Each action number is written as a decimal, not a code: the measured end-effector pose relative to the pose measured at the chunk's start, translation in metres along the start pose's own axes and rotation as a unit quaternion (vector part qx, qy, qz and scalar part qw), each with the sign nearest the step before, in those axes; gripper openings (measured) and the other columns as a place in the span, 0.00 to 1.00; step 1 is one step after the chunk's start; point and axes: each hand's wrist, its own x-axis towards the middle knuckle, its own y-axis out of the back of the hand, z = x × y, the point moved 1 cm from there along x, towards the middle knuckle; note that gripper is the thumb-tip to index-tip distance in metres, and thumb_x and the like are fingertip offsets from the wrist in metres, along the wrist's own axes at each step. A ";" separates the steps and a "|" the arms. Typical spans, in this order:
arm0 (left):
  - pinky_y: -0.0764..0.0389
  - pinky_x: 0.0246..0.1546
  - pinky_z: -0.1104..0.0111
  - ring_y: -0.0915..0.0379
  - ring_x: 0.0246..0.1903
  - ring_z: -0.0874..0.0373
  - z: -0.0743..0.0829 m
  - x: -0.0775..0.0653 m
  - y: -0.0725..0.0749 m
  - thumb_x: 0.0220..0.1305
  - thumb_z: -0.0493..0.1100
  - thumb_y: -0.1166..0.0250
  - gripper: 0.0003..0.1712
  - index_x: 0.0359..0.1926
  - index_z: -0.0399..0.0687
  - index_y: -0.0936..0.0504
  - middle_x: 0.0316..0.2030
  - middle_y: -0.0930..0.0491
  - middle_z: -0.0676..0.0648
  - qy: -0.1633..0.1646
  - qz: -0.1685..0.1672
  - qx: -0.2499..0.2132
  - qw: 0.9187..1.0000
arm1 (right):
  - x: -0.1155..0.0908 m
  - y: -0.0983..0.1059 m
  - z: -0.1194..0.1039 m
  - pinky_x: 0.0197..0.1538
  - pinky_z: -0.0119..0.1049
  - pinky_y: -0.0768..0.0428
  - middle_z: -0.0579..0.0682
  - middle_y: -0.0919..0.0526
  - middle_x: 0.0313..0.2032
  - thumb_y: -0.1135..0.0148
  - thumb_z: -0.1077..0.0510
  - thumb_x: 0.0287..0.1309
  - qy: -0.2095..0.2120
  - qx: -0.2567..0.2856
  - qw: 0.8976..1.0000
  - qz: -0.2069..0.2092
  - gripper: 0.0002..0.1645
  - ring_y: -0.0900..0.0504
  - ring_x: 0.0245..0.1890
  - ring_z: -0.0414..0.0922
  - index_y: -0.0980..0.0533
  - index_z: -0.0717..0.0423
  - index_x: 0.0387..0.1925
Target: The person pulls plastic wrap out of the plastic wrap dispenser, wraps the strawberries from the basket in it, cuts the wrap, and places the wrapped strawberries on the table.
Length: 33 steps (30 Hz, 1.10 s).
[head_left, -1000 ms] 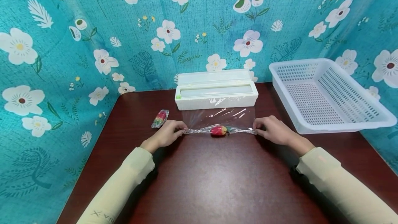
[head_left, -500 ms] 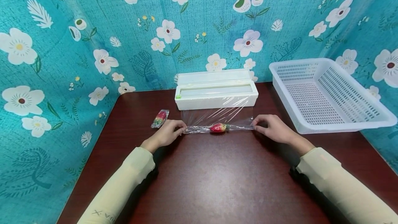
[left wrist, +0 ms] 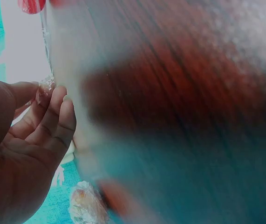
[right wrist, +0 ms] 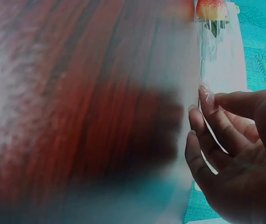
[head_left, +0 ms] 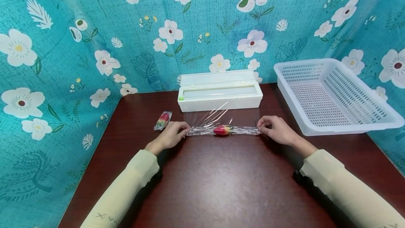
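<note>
A small red, yellow and green fruit-shaped piece (head_left: 223, 130) lies rolled in the near edge of a sheet of clear plastic wrap (head_left: 202, 119). The sheet runs back to the white wrap dispenser box (head_left: 221, 103), whose lid stands raised. My left hand (head_left: 171, 134) pinches the left end of the rolled film between thumb and fingertips. At the opposite end my right hand (head_left: 276, 130) pinches the film the same way. In the right wrist view the fruit's yellow and green end (right wrist: 212, 11) shows through the film, beyond the fingertips.
A similar fruit piece wrapped in film (head_left: 163, 120) lies just behind the left hand. To the right stands a white perforated plastic basket (head_left: 349, 129). Behind the dark wooden table (head_left: 221, 178) hangs a teal flowered curtain (head_left: 196, 20).
The fruit piece has turned over within the film, and the film around it is more bunched into a strip. Both hands stay at the strip's ends; the right has shifted slightly.
</note>
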 end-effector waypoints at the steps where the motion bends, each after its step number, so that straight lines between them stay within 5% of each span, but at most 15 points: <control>1: 0.21 0.33 0.67 0.25 0.26 0.63 0.000 0.000 0.000 0.75 0.34 0.40 0.07 0.41 0.40 0.15 0.30 0.17 0.46 0.002 0.001 0.003 1.000 | 0.001 0.000 -0.001 0.32 0.32 0.27 0.49 0.15 0.26 0.38 0.67 0.66 -0.003 0.003 1.000 -0.001 0.03 0.24 0.24 0.39 0.20 0.58 0.37; 9: 0.22 0.33 0.66 0.27 0.25 0.62 0.003 0.003 -0.002 0.76 0.35 0.41 0.08 0.41 0.39 0.16 0.27 0.19 0.46 0.009 0.014 0.026 1.000 | 0.006 0.002 -0.001 0.27 0.34 0.24 0.55 0.14 0.28 0.42 0.70 0.66 -0.030 0.052 0.998 -0.019 0.04 0.18 0.28 0.50 0.22 0.64 0.38; 18: 0.18 0.46 0.56 0.19 0.37 0.54 0.001 0.009 -0.006 0.74 0.34 0.41 0.07 0.41 0.37 0.16 0.35 0.14 0.44 -0.014 0.029 0.064 0.997 | 0.011 0.003 -0.006 0.28 0.34 0.23 0.53 0.15 0.27 0.42 0.69 0.65 -0.051 0.042 0.997 -0.024 0.04 0.20 0.27 0.47 0.20 0.65 0.38; 33: 0.19 0.41 0.58 0.20 0.36 0.53 0.008 0.023 -0.008 0.75 0.36 0.41 0.09 0.37 0.40 0.17 0.33 0.17 0.46 0.052 -0.016 0.113 0.992 | 0.021 0.001 -0.011 0.30 0.35 0.19 0.53 0.15 0.24 0.42 0.68 0.61 -0.090 -0.003 0.996 -0.009 0.07 0.16 0.24 0.45 0.19 0.66 0.33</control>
